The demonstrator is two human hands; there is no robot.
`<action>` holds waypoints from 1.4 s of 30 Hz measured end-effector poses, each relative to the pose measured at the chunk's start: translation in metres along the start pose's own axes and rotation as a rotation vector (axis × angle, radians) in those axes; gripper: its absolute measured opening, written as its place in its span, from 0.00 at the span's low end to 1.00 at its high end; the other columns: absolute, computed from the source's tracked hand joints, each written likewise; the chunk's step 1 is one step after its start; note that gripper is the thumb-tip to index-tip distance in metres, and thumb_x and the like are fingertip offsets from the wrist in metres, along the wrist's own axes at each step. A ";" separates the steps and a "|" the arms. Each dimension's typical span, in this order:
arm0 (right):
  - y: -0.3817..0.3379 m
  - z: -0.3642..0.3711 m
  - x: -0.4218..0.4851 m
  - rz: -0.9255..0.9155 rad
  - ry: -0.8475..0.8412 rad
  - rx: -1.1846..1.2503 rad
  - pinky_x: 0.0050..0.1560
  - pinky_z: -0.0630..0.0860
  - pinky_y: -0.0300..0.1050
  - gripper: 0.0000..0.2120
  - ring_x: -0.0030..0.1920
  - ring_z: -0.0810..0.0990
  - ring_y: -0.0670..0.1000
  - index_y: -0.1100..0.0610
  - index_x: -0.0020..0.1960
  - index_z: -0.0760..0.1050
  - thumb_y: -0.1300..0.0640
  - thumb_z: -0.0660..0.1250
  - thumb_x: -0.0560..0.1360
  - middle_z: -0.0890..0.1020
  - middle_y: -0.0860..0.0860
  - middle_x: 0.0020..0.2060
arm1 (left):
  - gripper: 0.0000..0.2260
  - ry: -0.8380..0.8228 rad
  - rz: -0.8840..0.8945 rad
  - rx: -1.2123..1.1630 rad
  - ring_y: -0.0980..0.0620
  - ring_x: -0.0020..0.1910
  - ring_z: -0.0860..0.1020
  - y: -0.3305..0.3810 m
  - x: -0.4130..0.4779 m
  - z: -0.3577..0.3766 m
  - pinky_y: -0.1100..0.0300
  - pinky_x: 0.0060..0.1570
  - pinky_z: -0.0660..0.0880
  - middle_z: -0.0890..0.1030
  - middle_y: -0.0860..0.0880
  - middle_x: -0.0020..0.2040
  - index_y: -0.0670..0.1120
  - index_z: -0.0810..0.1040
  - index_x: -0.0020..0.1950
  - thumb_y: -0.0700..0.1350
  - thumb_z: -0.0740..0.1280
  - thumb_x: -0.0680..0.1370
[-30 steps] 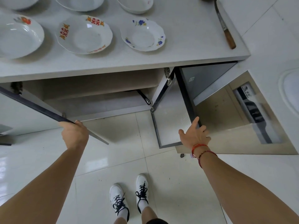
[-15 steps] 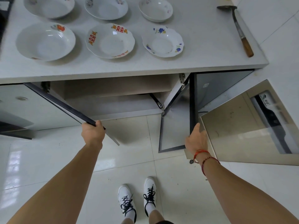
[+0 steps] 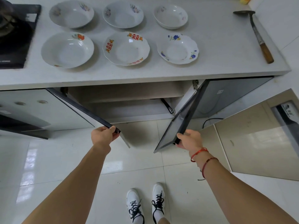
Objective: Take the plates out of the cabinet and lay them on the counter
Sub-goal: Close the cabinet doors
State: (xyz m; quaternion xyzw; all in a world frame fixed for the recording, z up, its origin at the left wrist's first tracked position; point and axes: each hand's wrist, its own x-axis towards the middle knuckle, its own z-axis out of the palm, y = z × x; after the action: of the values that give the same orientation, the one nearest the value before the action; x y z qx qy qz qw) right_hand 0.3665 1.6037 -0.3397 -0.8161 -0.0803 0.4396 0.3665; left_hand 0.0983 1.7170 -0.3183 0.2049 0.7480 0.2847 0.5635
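Nearest: our left hand [image 3: 102, 136], fingers [image 3: 111, 128] clamped on the free edge of the left cabinet door [image 3: 84, 110]; our right hand [image 3: 190, 139], fingers [image 3: 181, 136] clamped on the lower corner of the right cabinet door [image 3: 181, 117]. Both doors stand partly open, angled toward each other.

Next: the cabinet [image 3: 129, 101] between the doors. The part of its shelf and floor we can see holds no plates; the corners behind the doors are hidden.

Farther: the surface [image 3: 218, 50], carrying six plates in two rows of three. Front row: a plate with a fruit motif [image 3: 67, 50], a plate with red lettering [image 3: 126, 48], a plate with blue flowers [image 3: 177, 49]. Back row: three paler plates [image 3: 123, 14], apart from each other. To the right lies a ladle [image 3: 257, 36]; at far left, a stove [image 3: 14, 34].

Status, as we judge it: unloading looks finished, all plates laid out; only closing the doors seems left.
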 end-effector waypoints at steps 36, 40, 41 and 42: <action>-0.107 0.145 0.074 -0.042 -0.262 0.318 0.48 0.83 0.46 0.05 0.44 0.87 0.53 0.66 0.49 0.79 0.65 0.71 0.75 0.86 0.59 0.45 | 0.02 -0.135 0.034 -0.227 0.48 0.39 0.85 0.071 0.073 0.103 0.59 0.45 0.83 0.84 0.38 0.41 0.37 0.76 0.45 0.33 0.69 0.77; -0.116 0.157 0.082 -0.064 -0.260 0.359 0.48 0.82 0.46 0.02 0.45 0.87 0.54 0.64 0.45 0.78 0.66 0.70 0.75 0.86 0.60 0.45 | 0.03 -0.142 0.047 -0.260 0.49 0.38 0.85 0.078 0.080 0.110 0.62 0.39 0.82 0.84 0.38 0.41 0.37 0.75 0.45 0.33 0.68 0.77; -0.118 0.159 0.084 -0.068 -0.260 0.362 0.49 0.82 0.47 0.02 0.45 0.87 0.54 0.63 0.44 0.78 0.66 0.70 0.75 0.86 0.59 0.45 | 0.02 -0.145 0.051 -0.266 0.49 0.38 0.85 0.079 0.082 0.112 0.63 0.38 0.82 0.84 0.38 0.41 0.36 0.76 0.46 0.33 0.68 0.77; -0.121 0.162 0.086 -0.071 -0.258 0.365 0.49 0.81 0.47 0.02 0.46 0.87 0.54 0.63 0.44 0.79 0.66 0.70 0.76 0.86 0.59 0.45 | 0.01 -0.147 0.056 -0.270 0.49 0.38 0.85 0.081 0.083 0.112 0.62 0.38 0.82 0.84 0.38 0.42 0.36 0.77 0.47 0.33 0.67 0.78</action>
State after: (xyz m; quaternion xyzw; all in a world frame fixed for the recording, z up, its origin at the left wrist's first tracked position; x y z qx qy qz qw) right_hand 0.3152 1.8149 -0.3711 -0.6700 -0.0741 0.5344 0.5099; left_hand 0.1816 1.8522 -0.3484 0.1684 0.6534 0.3826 0.6311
